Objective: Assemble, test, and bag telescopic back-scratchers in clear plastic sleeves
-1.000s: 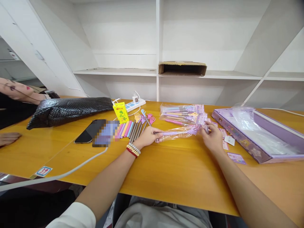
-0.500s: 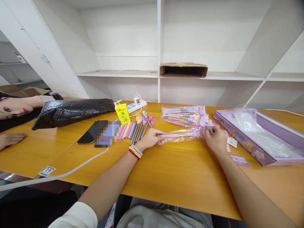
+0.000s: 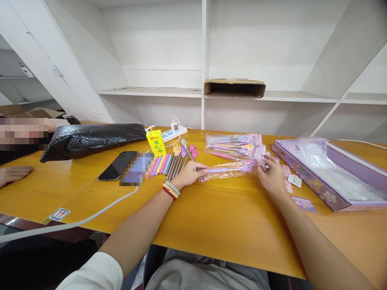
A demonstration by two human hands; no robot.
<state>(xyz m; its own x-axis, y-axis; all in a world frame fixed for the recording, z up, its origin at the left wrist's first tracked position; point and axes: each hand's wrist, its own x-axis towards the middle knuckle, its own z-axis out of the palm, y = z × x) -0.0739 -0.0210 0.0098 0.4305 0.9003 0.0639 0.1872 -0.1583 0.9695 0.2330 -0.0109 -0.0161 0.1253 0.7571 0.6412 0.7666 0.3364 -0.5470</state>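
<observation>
A purple stick with a small hand-shaped head, like a back scratcher [image 3: 222,170], lies inside a clear plastic bag [image 3: 232,166] just over the table. My left hand [image 3: 191,174] pinches the bag's left end. At its right end, my right hand [image 3: 272,176] is closed with thumb and fingers on the bag's edge; what exactly lies between the fingertips is partly hidden. Beyond my left hand are several loose hand-shaped heads on dark rods [image 3: 178,157] and several pastel handles [image 3: 162,164]. Behind the bag sits a pile of bagged back scratchers [image 3: 232,146].
To the right stands an open purple box [image 3: 329,193] with plastic in it, beside small printed cards [image 3: 304,204] and a white tag [image 3: 294,181]. Leftward are a yellow drink carton [image 3: 156,143], a phone [image 3: 116,167], a black wrapped parcel [image 3: 96,139], a cable [image 3: 99,215] and another person's hand [image 3: 15,175].
The bag and its back scratcher have shifted slightly left with my left hand. My right hand has turned a little, its fingers reaching further out.
</observation>
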